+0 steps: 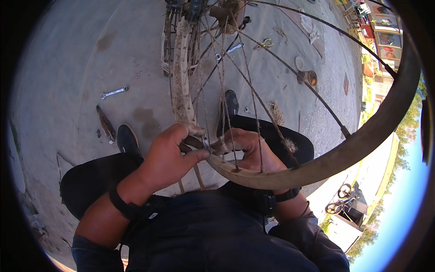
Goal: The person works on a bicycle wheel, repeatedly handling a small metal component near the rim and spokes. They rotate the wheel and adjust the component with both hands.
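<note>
A dusty bicycle wheel rim (317, 163) with rusty spokes arches above my lap, with a hub (224, 11) at the top. My left hand (167, 154) is closed at the rim's lower left, thumb and fingers around a small silver metal piece (206, 143) beside a spoke. My right hand (258, 152) reaches behind the spokes to the same spot, fingertips curled near that piece. What exactly those fingertips grip is partly hidden. A worn pale frame part or mudguard (183, 81) runs down behind my hands.
On the concrete floor lie wrenches (113, 92), pliers (265, 43), a dark long tool (105, 124), a round tin (308, 78) and fibrous scraps (276, 113). My shoes (129, 140) stand beside the frame. Another bicycle (340, 199) stands outside at the right.
</note>
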Motion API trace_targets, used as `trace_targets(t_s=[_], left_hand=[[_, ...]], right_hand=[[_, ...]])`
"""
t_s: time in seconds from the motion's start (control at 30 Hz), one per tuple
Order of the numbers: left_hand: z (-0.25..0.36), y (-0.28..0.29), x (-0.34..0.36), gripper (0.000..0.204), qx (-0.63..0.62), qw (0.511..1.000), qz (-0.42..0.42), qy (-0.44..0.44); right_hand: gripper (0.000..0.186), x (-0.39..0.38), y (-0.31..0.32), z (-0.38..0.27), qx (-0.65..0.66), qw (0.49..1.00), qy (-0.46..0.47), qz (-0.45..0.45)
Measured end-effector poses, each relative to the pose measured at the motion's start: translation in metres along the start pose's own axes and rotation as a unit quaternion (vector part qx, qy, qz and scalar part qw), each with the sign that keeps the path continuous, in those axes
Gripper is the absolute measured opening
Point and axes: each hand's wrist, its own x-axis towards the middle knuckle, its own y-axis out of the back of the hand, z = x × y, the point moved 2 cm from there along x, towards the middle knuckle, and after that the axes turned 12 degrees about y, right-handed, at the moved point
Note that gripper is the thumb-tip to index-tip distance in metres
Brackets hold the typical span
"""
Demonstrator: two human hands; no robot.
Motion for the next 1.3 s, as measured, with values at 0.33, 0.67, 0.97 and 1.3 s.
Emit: trace_targets(t_s=[0.33,0.67,0.97,1.3], left_hand=[[-0.004,0.000,0.007,0.039,-0.101,0.993,-0.047,0.037],[-0.003,0.001,0.011,0.037,-0.007,1.000,-0.006,-0.021],[0.003,0.007,0.013,0.040,0.017,0.999,-0.043,0.022],[-0.004,0.005,0.019,0.046,0.000,1.000,-0.022,0.016]], right_hand=[[0.028,-0.001,0.003,0.010,-0.062,0.996,0.069,-0.009],[0.031,-0.004,-0.001,0.017,-0.013,0.997,0.080,0.007],[0.023,-0.003,-0.001,0.010,-0.059,0.996,0.073,-0.006],[0.015,-0.007,-0.001,0.019,0.127,0.992,0.000,0.016]])
